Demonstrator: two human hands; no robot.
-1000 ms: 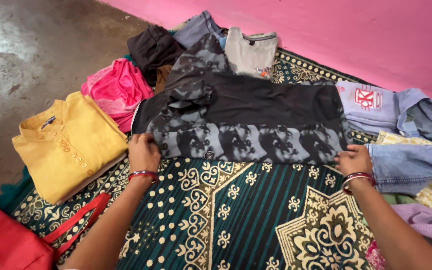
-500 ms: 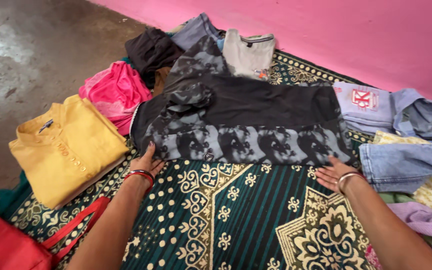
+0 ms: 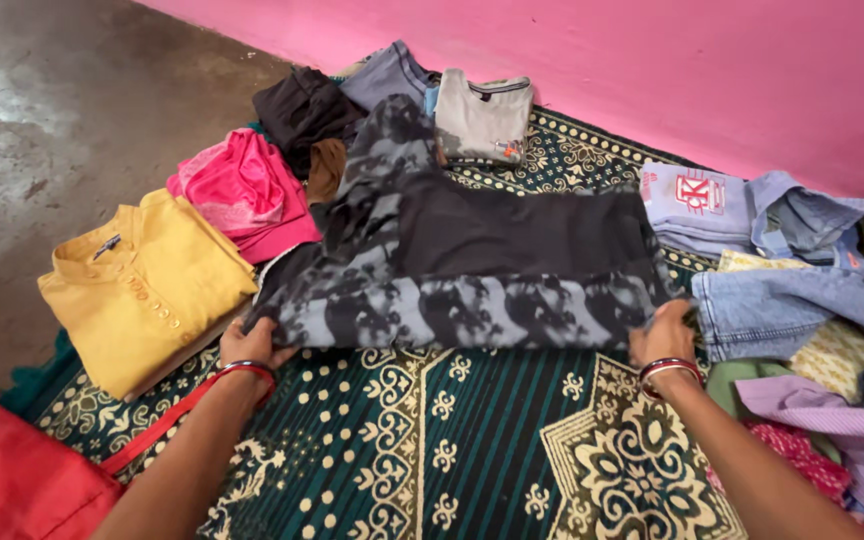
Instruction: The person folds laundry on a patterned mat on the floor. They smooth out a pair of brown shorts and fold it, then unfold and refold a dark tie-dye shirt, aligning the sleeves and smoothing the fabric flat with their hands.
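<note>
Pink wall (image 3: 652,70) and bare concrete floor (image 3: 42,120) frame the patterned green mat (image 3: 432,450) that we kneel over. Spread across its middle lies the grey-and-black printed garment (image 3: 462,265), folded into a broad band with its near edge running between our two hands. Our left hand (image 3: 250,345) pinches the near left corner of that cloth, fingers curled under the edge, a red bangle (image 3: 244,372) on the wrist. Our right hand (image 3: 664,335) grips the near right corner in the same way, fingers closed over the fabric, with red and white bangles (image 3: 670,370) just behind. To the left, a folded yellow shirt (image 3: 142,290) lies just beside the garment, and a folded pink top (image 3: 242,195) sits behind it. A grey T-shirt (image 3: 482,120) rests near the wall. On the right, blue jeans (image 3: 802,305) lie in a loose heap with other clothes, and a red bag (image 3: 12,480) fills the near left corner.
</note>
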